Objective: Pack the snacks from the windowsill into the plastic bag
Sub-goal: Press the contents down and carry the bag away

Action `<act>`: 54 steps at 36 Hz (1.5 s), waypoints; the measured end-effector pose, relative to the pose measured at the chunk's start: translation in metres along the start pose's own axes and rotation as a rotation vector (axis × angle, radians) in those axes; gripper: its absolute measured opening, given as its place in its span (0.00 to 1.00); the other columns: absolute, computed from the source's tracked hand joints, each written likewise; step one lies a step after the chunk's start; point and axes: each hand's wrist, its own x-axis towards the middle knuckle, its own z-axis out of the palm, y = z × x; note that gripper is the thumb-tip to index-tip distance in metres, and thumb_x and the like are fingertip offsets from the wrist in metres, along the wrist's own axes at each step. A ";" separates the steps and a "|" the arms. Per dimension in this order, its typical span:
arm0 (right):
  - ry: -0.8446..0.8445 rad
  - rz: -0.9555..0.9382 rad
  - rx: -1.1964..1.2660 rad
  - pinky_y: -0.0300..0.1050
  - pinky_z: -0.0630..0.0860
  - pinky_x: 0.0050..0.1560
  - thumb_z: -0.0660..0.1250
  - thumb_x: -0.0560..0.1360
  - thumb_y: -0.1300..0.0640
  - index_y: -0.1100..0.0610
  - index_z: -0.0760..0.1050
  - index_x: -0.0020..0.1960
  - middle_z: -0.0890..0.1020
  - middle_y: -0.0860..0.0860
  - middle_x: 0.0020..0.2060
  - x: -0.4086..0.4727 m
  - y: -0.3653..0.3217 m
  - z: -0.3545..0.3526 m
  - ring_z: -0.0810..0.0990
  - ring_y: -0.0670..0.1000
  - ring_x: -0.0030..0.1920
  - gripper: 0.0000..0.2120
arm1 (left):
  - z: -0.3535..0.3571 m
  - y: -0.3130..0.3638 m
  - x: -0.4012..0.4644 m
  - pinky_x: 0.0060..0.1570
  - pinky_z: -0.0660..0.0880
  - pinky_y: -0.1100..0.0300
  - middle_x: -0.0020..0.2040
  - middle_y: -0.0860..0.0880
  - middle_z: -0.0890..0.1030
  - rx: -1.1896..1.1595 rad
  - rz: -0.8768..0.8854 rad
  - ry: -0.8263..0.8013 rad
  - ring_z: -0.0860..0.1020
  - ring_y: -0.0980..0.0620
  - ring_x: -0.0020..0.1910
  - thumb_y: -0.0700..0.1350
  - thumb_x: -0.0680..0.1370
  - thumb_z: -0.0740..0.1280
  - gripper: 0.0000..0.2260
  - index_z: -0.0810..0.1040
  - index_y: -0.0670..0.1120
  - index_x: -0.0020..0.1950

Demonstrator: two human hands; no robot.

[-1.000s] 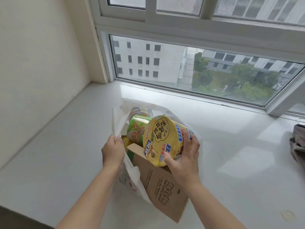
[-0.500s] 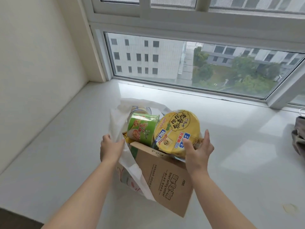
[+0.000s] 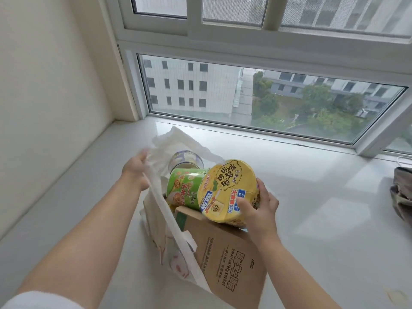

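On a white windowsill (image 3: 312, 197), the left hand (image 3: 134, 172) grips the plastic bag (image 3: 176, 221) rim while the right hand (image 3: 259, 207) clutches a yellow instant-noodle bowl (image 3: 227, 190) at its mouth.

yellow noodle bowl (image 3: 227, 190) — green cup (image 3: 184, 188), white bag (image 3: 176, 246)

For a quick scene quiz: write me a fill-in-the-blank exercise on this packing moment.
1. The right hand holds the ___ noodle bowl.
2. The left hand holds the bag by its ___.
3. The green cup lies to the ___ of the bowl.
4. The brown box sticks out of the ___.

Missing: yellow; handle; left; bag
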 end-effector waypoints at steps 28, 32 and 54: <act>-0.147 0.049 0.145 0.50 0.74 0.59 0.66 0.60 0.40 0.43 0.67 0.67 0.67 0.51 0.64 0.016 0.030 -0.021 0.71 0.51 0.64 0.35 | 0.040 -0.079 -0.097 0.53 0.68 0.58 0.57 0.47 0.70 1.196 0.747 0.168 0.71 0.48 0.57 0.48 0.76 0.67 0.21 0.69 0.50 0.68; -0.260 0.016 -0.090 0.51 0.68 0.67 0.67 0.62 0.34 0.39 0.53 0.74 0.57 0.42 0.63 0.000 0.035 -0.006 0.63 0.46 0.67 0.44 | 0.052 -0.110 -0.120 0.67 0.59 0.53 0.67 0.49 0.62 1.399 1.148 -0.021 0.60 0.49 0.68 0.65 0.74 0.60 0.29 0.62 0.55 0.71; -0.007 0.881 0.182 0.50 0.72 0.57 0.64 0.77 0.57 0.60 0.71 0.60 0.75 0.55 0.53 0.018 0.164 -0.062 0.74 0.55 0.52 0.13 | 0.075 -0.160 -0.104 0.69 0.31 0.38 0.72 0.58 0.25 2.077 0.811 -0.265 0.23 0.50 0.70 0.73 0.69 0.41 0.29 0.27 0.72 0.64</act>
